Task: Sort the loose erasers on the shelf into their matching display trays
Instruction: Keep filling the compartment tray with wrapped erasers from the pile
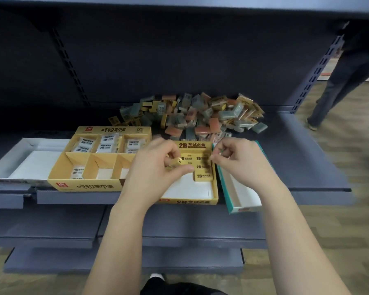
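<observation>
Two bare hands reach over a dark grey shop shelf (pixel 296 156) that carries four open display trays in a row. The landmark is a yellow 2B tray (pixel 190 201) at the shelf's front edge, between the forearms. At least four yellow-sleeved 2B erasers (pixel 203 176) lie flat against its back right corner; the hands hide the rest.

The left hand (pixel 158 169) hovers over this tray, its grip pinching one yellow eraser (pixel 177 163) between thumb and fingers. The right hand (pixel 237 158) is above the tray's right wall with fingers curled; whether its grip holds anything cannot be told.

Touching the 2B tray's left side is a yellow compartment tray (pixel 83 185) with six cells. Its three back cells hold wrapped white erasers (pixel 107 144), and the front left cell holds one. Left of that stands one white tray (pixel 6 165). Just right of the 2B tray, one teal tray (pixel 243 209) sits at an angle.

Behind the 2B tray, a heap of loose erasers (pixel 192 113) in yellow, orange and grey-green, too many to count, lies against the shelf's back panel. Far to the right, another person's legs (pixel 339 81) stand on the floor.
</observation>
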### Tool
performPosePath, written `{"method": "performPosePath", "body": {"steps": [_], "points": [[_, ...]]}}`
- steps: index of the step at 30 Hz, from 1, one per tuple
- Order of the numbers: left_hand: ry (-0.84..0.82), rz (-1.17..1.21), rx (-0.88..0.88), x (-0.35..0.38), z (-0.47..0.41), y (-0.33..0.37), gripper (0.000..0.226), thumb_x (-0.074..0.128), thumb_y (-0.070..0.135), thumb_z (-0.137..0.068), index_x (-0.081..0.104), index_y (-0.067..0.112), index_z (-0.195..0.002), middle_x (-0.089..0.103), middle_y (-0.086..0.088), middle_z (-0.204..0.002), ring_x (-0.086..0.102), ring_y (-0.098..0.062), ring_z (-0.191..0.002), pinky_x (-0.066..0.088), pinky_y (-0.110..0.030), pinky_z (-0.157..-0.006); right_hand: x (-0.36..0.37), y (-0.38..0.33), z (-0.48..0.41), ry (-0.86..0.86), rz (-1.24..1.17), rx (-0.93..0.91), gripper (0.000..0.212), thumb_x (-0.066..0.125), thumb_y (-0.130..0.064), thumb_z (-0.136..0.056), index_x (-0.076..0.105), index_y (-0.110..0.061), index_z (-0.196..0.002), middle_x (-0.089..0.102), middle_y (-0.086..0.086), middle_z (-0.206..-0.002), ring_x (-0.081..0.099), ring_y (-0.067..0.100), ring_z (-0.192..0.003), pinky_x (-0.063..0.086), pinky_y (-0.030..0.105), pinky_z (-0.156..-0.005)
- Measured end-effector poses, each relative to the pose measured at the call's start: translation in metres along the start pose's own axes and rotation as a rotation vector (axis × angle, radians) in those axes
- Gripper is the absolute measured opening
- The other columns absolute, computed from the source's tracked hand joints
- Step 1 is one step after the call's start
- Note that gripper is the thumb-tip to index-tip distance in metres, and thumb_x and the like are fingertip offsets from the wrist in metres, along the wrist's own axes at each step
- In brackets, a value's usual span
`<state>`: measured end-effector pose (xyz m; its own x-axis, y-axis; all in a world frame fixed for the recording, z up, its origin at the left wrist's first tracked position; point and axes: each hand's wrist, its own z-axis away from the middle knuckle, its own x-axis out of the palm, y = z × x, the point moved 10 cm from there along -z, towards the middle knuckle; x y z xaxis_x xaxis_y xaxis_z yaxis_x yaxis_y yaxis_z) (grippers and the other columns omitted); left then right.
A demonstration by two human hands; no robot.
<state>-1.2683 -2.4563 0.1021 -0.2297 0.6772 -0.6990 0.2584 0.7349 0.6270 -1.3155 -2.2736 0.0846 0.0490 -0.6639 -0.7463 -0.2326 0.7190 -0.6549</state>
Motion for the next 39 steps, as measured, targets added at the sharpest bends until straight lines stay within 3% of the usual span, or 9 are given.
{"method": "performPosePath", "body": {"steps": [5,9,13,16,19,26,32,39], "points": [[-0.071,-0.028,-0.011,0.022,-0.005,0.002,0.016,0.076,0.042,-0.078,0.067,0.029,-0.081,0.055,0.006,-0.066,0.05,-0.009,-0.065,0.047,-0.036,-0.062,-0.015,0.03,0.006,0.03,0.032,0.088,0.012,0.067,-0.027,-0.088,0.064,-0.022,-0.077,0.065,-0.001,-0.069,0.056,0.008,-0.065,0.037,0.015,-0.054],[-0.081,-0.09,-0.056,0.031,-0.009,-0.003,0.017,0.075,0.044,-0.079,0.073,0.027,-0.077,0.061,0.006,-0.064,0.056,-0.01,-0.066,0.047,-0.032,-0.063,-0.018,0.042,0.009,0.013,0.091,0.119,0.01,0.065,-0.03,-0.088,0.065,-0.024,-0.08,0.066,-0.005,-0.07,0.059,0.009,-0.071,0.041,0.019,-0.056],[-0.048,-0.16,-0.048,0.039,-0.01,-0.009,0.022,0.072,0.046,-0.081,0.072,0.025,-0.078,0.066,0.007,-0.07,0.061,-0.017,-0.074,0.046,-0.037,-0.079,-0.019,0.047,0.01,-0.001,0.085,0.131,0.01,0.065,-0.031,-0.088,0.065,-0.026,-0.081,0.067,-0.004,-0.071,0.062,0.011,-0.071,0.048,0.028,-0.063],[0.01,-0.198,-0.05,0.038,-0.01,-0.014,0.022,0.072,0.048,-0.08,0.071,0.026,-0.075,0.06,0.01,-0.066,0.055,-0.017,-0.083,0.031,-0.032,-0.084,-0.02,0.05,0.01,0.008,0.086,0.134,0.01,0.065,-0.031,-0.089,0.065,-0.026,-0.08,0.067,-0.004,-0.071,0.062,0.011,-0.069,0.049,0.029,-0.064],[0.034,-0.225,-0.039,0.037,-0.01,-0.013,0.022,0.072,0.05,-0.079,0.068,0.029,-0.072,0.054,0.014,-0.064,0.049,-0.015,-0.086,0.016,-0.027,-0.078,-0.019,0.051,0.01,0.009,0.09,0.137,0.011,0.064,-0.032,-0.089,0.065,-0.026,-0.08,0.067,-0.004,-0.07,0.061,0.009,-0.07,0.047,0.026,-0.062],[-0.056,-0.237,-0.038,0.046,-0.012,-0.016,0.021,0.066,0.045,-0.087,0.061,0.028,-0.075,0.054,0.01,-0.09,0.051,-0.014,-0.092,0.025,-0.032,-0.083,-0.015,0.048,0.008,-0.012,0.094,0.127,0.011,0.063,-0.033,-0.09,0.064,-0.027,-0.081,0.067,-0.004,-0.071,0.062,0.01,-0.071,0.048,0.028,-0.065],[-0.089,-0.247,-0.028,0.05,-0.012,-0.018,0.022,0.062,0.044,-0.089,0.059,0.028,-0.075,0.056,0.012,-0.085,0.052,-0.015,-0.09,0.033,-0.037,-0.084,-0.007,0.046,0.008,-0.032,0.076,0.136,0.013,0.061,-0.034,-0.091,0.064,-0.026,-0.081,0.069,-0.001,-0.074,0.063,0.014,-0.071,0.052,0.032,-0.068],[-0.129,-0.253,-0.042,0.053,-0.013,-0.018,0.017,0.062,0.041,-0.09,0.056,0.03,-0.08,0.054,0.013,-0.088,0.05,-0.013,-0.093,0.027,-0.034,-0.082,-0.002,0.045,0.007,-0.049,0.062,0.145,0.012,0.06,-0.034,-0.092,0.063,-0.027,-0.082,0.068,-0.003,-0.074,0.064,0.013,-0.071,0.053,0.034,-0.07]]}}
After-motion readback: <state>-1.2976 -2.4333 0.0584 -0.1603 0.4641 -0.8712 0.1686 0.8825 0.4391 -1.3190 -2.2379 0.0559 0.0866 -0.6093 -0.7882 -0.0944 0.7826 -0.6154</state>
